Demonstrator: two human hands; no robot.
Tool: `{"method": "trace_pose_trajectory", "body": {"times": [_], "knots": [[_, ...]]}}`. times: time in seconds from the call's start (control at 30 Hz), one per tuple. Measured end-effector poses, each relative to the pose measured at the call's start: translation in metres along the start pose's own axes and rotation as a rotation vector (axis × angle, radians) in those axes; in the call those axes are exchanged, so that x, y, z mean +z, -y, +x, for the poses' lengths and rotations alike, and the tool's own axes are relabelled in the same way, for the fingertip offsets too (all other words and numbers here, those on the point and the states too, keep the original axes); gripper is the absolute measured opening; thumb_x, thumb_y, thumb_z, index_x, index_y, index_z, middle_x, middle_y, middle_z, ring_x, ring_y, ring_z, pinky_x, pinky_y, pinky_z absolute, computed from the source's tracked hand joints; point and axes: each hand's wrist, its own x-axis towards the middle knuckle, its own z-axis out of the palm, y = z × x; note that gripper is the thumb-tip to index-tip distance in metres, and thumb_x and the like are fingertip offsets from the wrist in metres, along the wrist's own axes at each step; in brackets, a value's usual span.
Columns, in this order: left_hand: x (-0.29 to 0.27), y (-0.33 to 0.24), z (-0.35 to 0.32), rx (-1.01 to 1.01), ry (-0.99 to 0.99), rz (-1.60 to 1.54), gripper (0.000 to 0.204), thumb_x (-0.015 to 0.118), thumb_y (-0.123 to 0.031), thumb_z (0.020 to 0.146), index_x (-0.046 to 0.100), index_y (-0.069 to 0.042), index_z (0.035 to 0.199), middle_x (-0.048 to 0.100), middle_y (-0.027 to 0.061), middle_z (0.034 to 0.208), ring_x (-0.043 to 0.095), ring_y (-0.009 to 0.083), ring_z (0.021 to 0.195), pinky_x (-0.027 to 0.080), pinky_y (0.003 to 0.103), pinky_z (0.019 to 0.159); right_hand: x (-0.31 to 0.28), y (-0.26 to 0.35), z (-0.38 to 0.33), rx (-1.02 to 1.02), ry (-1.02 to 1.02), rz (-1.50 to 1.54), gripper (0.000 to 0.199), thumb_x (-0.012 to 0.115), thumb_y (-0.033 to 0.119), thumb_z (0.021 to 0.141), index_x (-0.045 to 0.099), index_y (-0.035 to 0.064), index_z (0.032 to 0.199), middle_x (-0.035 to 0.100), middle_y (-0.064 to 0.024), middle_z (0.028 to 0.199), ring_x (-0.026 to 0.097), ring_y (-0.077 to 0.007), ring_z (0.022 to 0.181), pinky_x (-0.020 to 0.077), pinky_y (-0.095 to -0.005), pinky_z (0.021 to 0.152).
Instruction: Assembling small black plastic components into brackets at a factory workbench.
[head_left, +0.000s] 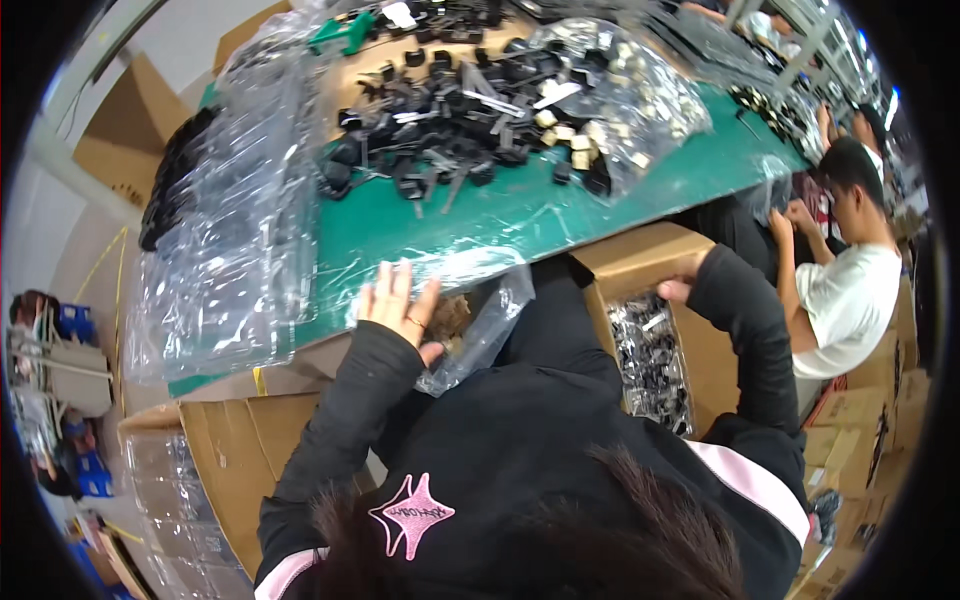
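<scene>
My left hand (398, 308) lies at the near edge of the green table (400, 238), fingers stretched and apart. Its thumb is beside a clear plastic bag (500, 325) that hangs over that edge; brownish contents show dimly through the plastic. To the right, an open cardboard box (630, 258) stands against my lap. My right hand (682, 280) is curled at the box's far right corner, with part of it hidden by the sleeve. Inside the box are bagged small black and silver parts (655, 365).
A heap of black parts with metal strips (440, 125) covers the table's far middle, next to plastic with cream-coloured pieces (585, 140). Clear plastic bags (235, 230) drape the left end. Another carton (235, 450) stands lower left. A co-worker (850, 270) sits close on my right.
</scene>
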Motion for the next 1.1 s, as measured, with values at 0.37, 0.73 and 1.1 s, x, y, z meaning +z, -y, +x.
{"method": "trace_pose_trajectory", "body": {"times": [0.37,0.73,1.1], "knots": [[0.035,-0.004,0.007,-0.202,-0.07,0.24,0.101,0.079,-0.035,0.053,0.031,-0.02,0.141,0.024,0.0142,0.146,0.024,0.0369,0.133,0.021,0.055,0.104,0.075,-0.011,0.131,-0.326,-0.601,-0.065,0.018,0.051,0.011,0.083,0.057,0.0031,0.099,0.055,-0.0172,0.088,0.059,-0.0342,0.077,0.0465,-0.0423,0.065],[0.023,-0.003,0.004,-0.296,0.046,0.019,0.092,0.075,-0.038,0.063,0.029,-0.023,0.141,0.021,0.0127,0.148,0.017,0.0389,0.136,0.015,0.056,0.107,0.081,0.014,0.173,-0.385,-0.557,0.251,0.011,0.065,0.012,0.079,0.061,0.0028,0.081,0.054,-0.0093,0.075,0.055,-0.0214,0.068,0.0435,-0.0329,0.06],[0.01,-0.002,0.018,-0.385,0.196,0.006,0.081,0.068,-0.04,0.073,0.027,-0.027,0.142,0.015,0.0098,0.151,0.009,0.0351,0.139,0.007,0.06,0.106,0.08,0.059,0.117,-0.124,0.01,1.413,0.016,0.066,0.008,0.081,0.054,0.0034,0.089,0.059,-0.0035,0.074,0.047,-0.002,0.056,0.0324,-0.0159,0.041]]}}
